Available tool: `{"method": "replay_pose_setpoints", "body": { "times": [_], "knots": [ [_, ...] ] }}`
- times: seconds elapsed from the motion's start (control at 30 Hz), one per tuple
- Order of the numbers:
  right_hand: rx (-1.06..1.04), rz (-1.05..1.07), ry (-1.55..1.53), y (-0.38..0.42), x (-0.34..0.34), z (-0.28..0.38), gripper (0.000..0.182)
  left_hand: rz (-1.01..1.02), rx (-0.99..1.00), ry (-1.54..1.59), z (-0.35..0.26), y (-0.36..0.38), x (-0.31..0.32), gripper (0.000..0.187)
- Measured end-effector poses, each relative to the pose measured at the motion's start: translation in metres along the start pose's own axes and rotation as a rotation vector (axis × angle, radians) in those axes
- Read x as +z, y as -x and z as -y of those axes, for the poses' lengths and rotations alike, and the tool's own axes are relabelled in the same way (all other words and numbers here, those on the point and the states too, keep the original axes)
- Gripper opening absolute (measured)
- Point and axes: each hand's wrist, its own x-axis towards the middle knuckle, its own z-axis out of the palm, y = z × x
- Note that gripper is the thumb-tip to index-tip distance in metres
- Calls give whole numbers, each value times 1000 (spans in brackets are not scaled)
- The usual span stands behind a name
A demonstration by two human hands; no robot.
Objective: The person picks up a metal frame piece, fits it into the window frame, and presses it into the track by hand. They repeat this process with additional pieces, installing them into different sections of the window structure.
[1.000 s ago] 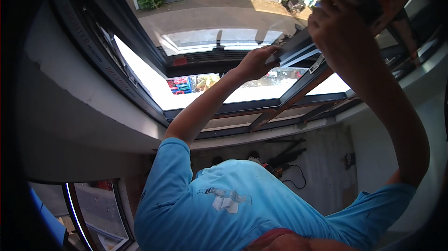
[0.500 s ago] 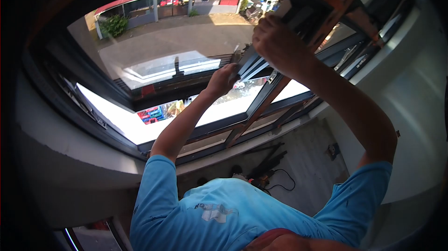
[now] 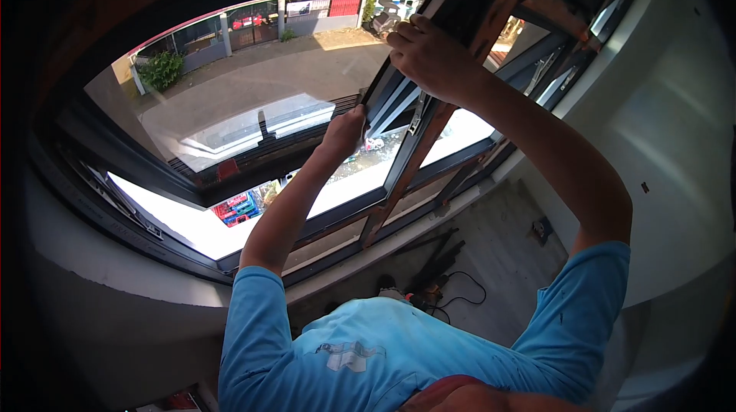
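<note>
A dark-framed window sash (image 3: 192, 191) is tilted outward in front of me, its glass pane (image 3: 253, 90) showing the street and reflections. My left hand (image 3: 343, 134) is closed at the lower right corner of the sash, the thumb up against its side stile. Higher on that side, my right hand (image 3: 429, 59) curls its fingers over the same dark stile (image 3: 377, 91), covering part of it. Whether a separate strip lies under the fingers cannot be made out. Just below the right hand, a metal window stay (image 3: 417, 114) sits on the fixed frame.
Another outward-opening sash (image 3: 537, 67) stands to the right. Beneath the window runs a pale sill (image 3: 322, 283). On the floor lie a corded power tool (image 3: 429, 293) and dark metal profiles (image 3: 441, 262). Coloured crates (image 3: 238, 209) show outside below.
The view has shifted, so the window and both hands appear further left. My right hand sits slightly closer along the stile, and the stile's dark edge between the hands shows more clearly.
</note>
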Motion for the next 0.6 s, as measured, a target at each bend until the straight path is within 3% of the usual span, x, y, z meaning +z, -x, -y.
{"method": "replay_pose_setpoints", "body": {
  "times": [0.07, 0.23, 0.33, 0.43, 0.5, 0.6],
  "knots": [
    [-7, 41, -52, 0, -1, 0, 13, 99, -41, -59, -5, -2, -7, 23],
    [22, 158, -64, 6, -2, 0, 18, 36, 27, -159, 2, -6, 3, 27],
    [20, 45, -67, 11, 6, 0, 24, 9, 15, -147, 0, -5, 3, 31],
    [24, -8, -33, 2, -2, 4, 13, -35, 24, -155, 3, -5, 5, 34],
    [64, 138, -23, -6, -5, 10, 15, -34, 12, -138, 5, -5, 8, 36],
    [97, 163, -6, -12, -3, 14, 17, -65, 44, -104, 8, -2, 7, 38]
  ]
}}
